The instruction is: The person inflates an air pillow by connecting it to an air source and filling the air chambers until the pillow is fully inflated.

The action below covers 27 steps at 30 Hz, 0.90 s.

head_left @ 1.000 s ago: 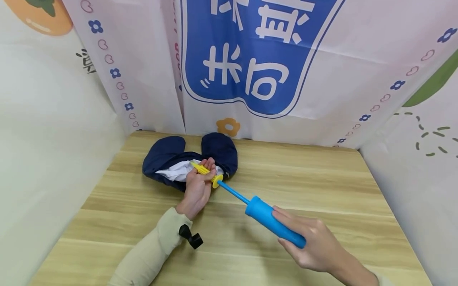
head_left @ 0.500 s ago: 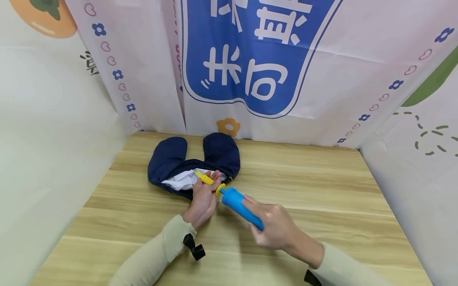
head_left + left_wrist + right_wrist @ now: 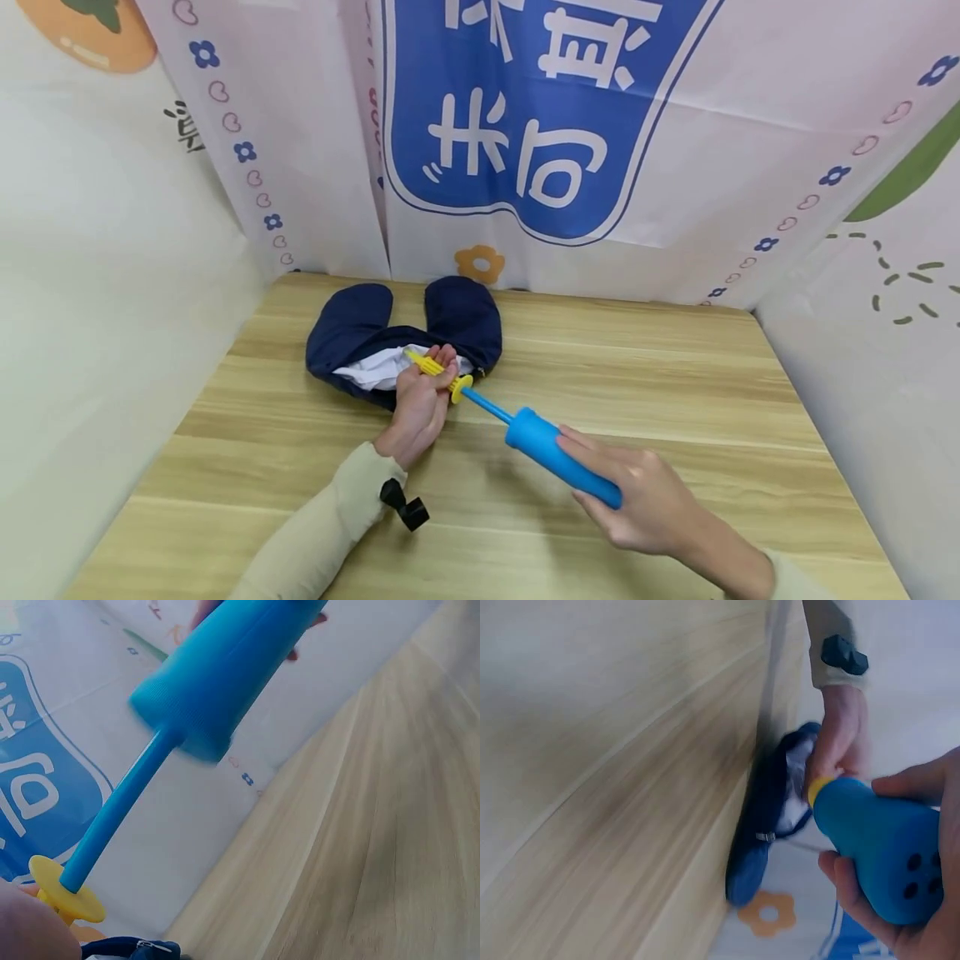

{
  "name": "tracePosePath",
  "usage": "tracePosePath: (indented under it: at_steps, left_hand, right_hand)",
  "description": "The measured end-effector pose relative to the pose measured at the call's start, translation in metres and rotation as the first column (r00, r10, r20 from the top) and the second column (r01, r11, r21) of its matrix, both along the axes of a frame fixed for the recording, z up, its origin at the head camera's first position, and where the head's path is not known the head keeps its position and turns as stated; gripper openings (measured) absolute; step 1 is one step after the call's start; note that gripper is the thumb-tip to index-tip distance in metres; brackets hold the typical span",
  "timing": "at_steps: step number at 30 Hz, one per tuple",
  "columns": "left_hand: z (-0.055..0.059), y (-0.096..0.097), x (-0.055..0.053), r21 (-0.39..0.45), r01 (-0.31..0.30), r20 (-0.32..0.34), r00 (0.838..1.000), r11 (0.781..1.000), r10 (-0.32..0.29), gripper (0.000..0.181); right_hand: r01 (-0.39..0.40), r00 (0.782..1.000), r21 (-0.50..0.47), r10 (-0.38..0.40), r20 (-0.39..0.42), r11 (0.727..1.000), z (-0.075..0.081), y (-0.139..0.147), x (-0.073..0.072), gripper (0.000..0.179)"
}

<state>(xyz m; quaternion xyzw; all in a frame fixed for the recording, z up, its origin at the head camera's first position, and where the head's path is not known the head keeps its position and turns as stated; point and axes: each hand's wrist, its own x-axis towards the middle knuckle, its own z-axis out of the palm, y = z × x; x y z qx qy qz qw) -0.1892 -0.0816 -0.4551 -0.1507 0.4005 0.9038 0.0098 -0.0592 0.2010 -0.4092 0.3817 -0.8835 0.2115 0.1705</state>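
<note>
Left fingers (image 3: 448, 374): curled, gripping yellow nozzle (image 3: 427, 362)
Right fingers (image 3: 588, 451): wrapped round blue pump (image 3: 558, 458)
Pillow (image 3: 469, 323): gaping, near surface's (image 3: 637, 375) back edge

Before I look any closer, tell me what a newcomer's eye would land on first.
Probably the bright blue hand pump, held over the wooden table in the right hand, with its yellow nozzle in the left hand. Next, the navy U-shaped neck pillow near the table's far edge, gaping open on white fabric. Behind it hangs a big blue panel with white characters.
</note>
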Motion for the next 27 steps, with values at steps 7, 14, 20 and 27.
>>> tracePosePath:
  at_steps: [7, 14, 20, 27]
  left_hand:
    - [0.003, -0.001, -0.003, 0.022, 0.008, 0.012, 1.0, 1.0, -0.008, 0.042]
    - [0.005, 0.005, -0.003, 0.028, -0.034, 0.041, 0.999, 0.999, 0.033, 0.036]
    - [0.003, 0.0, 0.004, -0.026, -0.021, 0.045, 0.999, 0.999, 0.022, 0.042]
    - [0.002, -0.008, 0.002, -0.016, 0.039, 0.007, 0.999, 0.999, -0.039, 0.057]
  right_hand:
    - [-0.009, 0.999, -0.01, 0.009, -0.032, 1.0, 0.011, 0.024, 0.023, 0.049]
    - [-0.016, 0.981, -0.011, 0.014, -0.191, 1.0, 0.0, -0.014, 0.001, 0.056]
    - [-0.023, 0.98, -0.024, 0.018, -0.199, 0.999, -0.019, -0.058, -0.03, 0.067]
    - [-0.021, 0.993, -0.014, 0.02, -0.116, 1.0, -0.019, -0.061, -0.035, 0.069]
